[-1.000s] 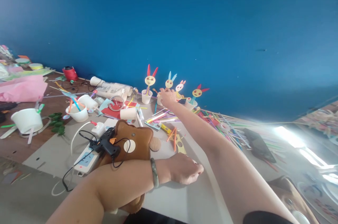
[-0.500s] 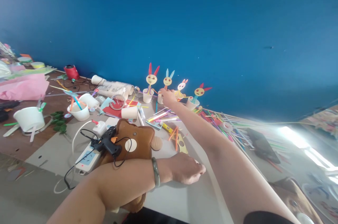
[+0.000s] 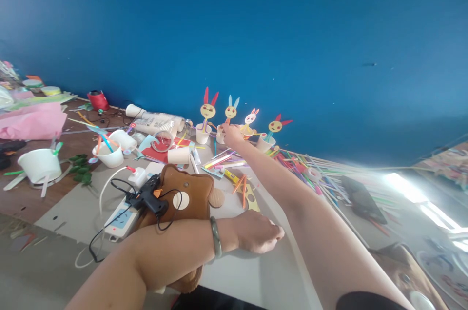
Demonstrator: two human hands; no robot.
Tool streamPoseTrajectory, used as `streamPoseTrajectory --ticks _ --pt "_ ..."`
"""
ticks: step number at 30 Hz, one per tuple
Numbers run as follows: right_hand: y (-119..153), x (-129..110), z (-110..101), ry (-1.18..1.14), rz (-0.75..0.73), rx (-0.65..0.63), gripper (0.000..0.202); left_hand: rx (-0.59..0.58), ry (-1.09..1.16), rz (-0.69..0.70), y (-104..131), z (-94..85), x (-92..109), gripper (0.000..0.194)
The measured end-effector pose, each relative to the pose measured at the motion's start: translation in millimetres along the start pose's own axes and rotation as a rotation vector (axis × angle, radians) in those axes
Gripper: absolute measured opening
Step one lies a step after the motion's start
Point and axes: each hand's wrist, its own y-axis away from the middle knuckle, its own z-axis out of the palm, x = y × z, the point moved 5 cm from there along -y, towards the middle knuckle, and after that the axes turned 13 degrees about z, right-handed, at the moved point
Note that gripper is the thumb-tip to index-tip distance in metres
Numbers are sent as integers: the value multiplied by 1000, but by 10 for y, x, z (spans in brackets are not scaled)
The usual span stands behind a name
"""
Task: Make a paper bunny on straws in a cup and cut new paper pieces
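My right hand (image 3: 233, 135) reaches to the back of the table, its fingers closed at the stem of a rabbit figure with blue ears (image 3: 230, 111). That figure's white cup (image 3: 220, 134) is partly hidden behind the hand. To its left stands a red-eared rabbit figure (image 3: 207, 111) in a paper cup. On the right are a white-faced rabbit figure (image 3: 250, 119) and another red-eared rabbit figure (image 3: 275, 126), tilted in its cup. My left hand (image 3: 259, 233) rests near the front, fingers curled; what they hold, if anything, is hidden.
A black glue gun (image 3: 150, 198) lies across a power strip (image 3: 122, 220) and a brown cushion-like item (image 3: 190, 193). Coloured sticks (image 3: 226, 160), a glue stick (image 3: 230, 177) and paper cups (image 3: 109, 155) lie around. A blue wall (image 3: 234, 32) rises behind.
The view has shifted very slightly, and the two left rabbit figures appear a little further left. My right hand stays at the blue-eared figure; my left hand is still.
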Motion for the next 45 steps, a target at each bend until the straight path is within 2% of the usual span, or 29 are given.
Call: streamPoseTrajectory --ticks 4,8,10,15,20,27,35,45 --pt "38 -65 -10 -26 -56 73 47 -29 0 -17 -6 -3 6 17" --pt "114 -203 -76 -69 -234 221 39 -60 2 -20 0 -47 41 16" --pt "134 -257 -102 -64 -280 247 35 -67 8 -34 13 -78 53 16" --pt "19 -175 -120 35 -43 88 34 -80 37 -57 32 -93 50 18" --pt "-77 -87 -127 80 17 -21 28 -50 50 -24 16 -40 22 18" --pt "-49 -189 -92 88 15 -41 29 -35 29 0 18 -30 23 16" --pt "-116 -280 -102 64 -18 -4 33 -54 6 -18 6 -64 46 18" --pt "-140 -314 0 67 -114 -14 32 -63 4 -23 -11 -23 25 16"
